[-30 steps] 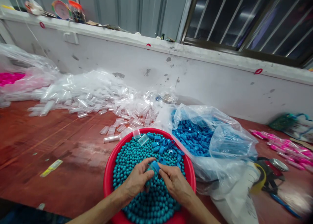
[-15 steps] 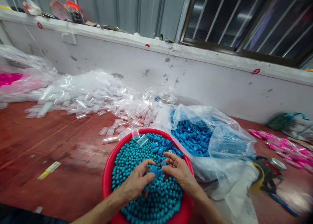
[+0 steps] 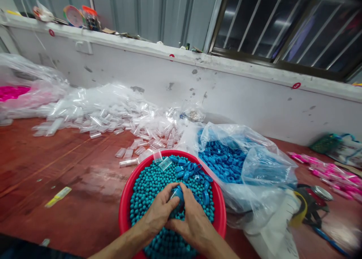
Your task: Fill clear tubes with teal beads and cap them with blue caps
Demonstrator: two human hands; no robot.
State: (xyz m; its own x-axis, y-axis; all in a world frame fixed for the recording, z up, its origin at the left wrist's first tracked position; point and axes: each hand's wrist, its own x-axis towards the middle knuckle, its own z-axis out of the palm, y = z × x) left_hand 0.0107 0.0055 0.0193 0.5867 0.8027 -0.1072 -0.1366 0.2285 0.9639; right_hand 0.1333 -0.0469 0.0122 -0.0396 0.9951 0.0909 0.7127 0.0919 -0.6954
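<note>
A red basin (image 3: 124,198) holds many teal beads (image 3: 147,183), with several blue plastic caps (image 3: 189,172) heaped at its back right. Over the beads, my left hand (image 3: 160,210) is closed round a blue piece (image 3: 177,198), whose lower part is hidden by fingers. My right hand (image 3: 194,217) meets it from the right, its fingers pressed against the same piece. Two clear plastic sleeves (image 3: 165,163) lie on the beads at the basin's back edge.
Clear sleeves (image 3: 96,119) are piled along the wall at the left. Behind the basin on the right stands a plastic bag (image 3: 263,164) of blue caps. Pink pieces (image 3: 333,174) and a yellow-labelled strip (image 3: 58,197) lie on the red table (image 3: 93,210).
My right hand has moved left and down from beside the caps and now touches the blue piece in my left hand. The view has shifted slightly.
</note>
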